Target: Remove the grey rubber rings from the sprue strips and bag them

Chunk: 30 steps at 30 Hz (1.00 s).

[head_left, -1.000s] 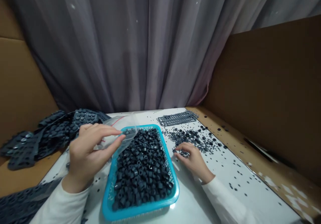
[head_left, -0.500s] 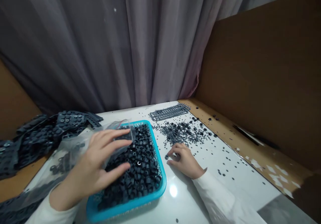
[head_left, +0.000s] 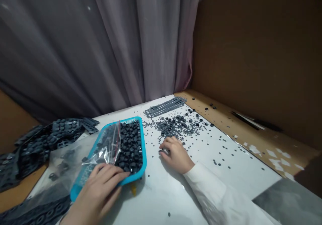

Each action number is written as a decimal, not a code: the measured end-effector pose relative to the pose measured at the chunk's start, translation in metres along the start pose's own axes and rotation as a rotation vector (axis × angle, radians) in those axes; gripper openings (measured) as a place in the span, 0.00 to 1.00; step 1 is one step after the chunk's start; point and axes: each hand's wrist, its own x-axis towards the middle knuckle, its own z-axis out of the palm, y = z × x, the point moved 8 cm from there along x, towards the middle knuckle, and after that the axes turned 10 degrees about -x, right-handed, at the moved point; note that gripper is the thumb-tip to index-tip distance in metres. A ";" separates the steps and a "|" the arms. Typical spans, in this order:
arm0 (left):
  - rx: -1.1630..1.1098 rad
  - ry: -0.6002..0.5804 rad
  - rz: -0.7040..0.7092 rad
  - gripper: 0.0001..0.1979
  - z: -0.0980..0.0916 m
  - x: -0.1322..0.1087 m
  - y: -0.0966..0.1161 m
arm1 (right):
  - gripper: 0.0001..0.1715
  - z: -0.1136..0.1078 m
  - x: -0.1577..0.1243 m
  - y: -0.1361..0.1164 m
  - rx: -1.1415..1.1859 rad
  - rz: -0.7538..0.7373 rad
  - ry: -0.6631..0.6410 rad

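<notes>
A turquoise plastic basket (head_left: 144, 144) stands on the white table (head_left: 161, 198), filled with dark rubber rings (head_left: 130, 147). A transparent plastic bag (head_left: 108, 151) with a red zip line lies across the basket's left side and hangs over its rim. My left hand (head_left: 98, 193) is at the basket's near end, fingers over the rim. My right hand (head_left: 174, 154) rests on the table, its bunched fingertips at a small dark piece (head_left: 160, 150). Whether that piece is held is hidden.
Many small dark pieces (head_left: 176, 126) lie scattered beyond my right hand, with a grey perforated rubber strip (head_left: 164, 106) behind them. Dark rubber sheets (head_left: 37, 144) are heaped at left. A cardboard wall (head_left: 251, 50) stands at right, a grey curtain (head_left: 88, 50) behind.
My left hand has moved from the bag's mouth to the basket's near end. The bag now lies across the basket, which sits turned and further left. My right hand has shifted slightly.
</notes>
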 end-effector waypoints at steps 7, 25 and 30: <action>-0.084 0.216 -0.112 0.10 -0.025 -0.006 -0.034 | 0.06 0.009 -0.012 -0.032 -0.058 -0.200 -0.047; 0.046 0.196 -0.159 0.12 0.003 -0.013 -0.029 | 0.07 0.041 0.081 -0.065 -0.558 -0.644 -0.203; 0.073 0.412 -0.103 0.11 -0.016 -0.012 0.012 | 0.10 -0.028 0.067 -0.030 -0.585 -0.506 -0.098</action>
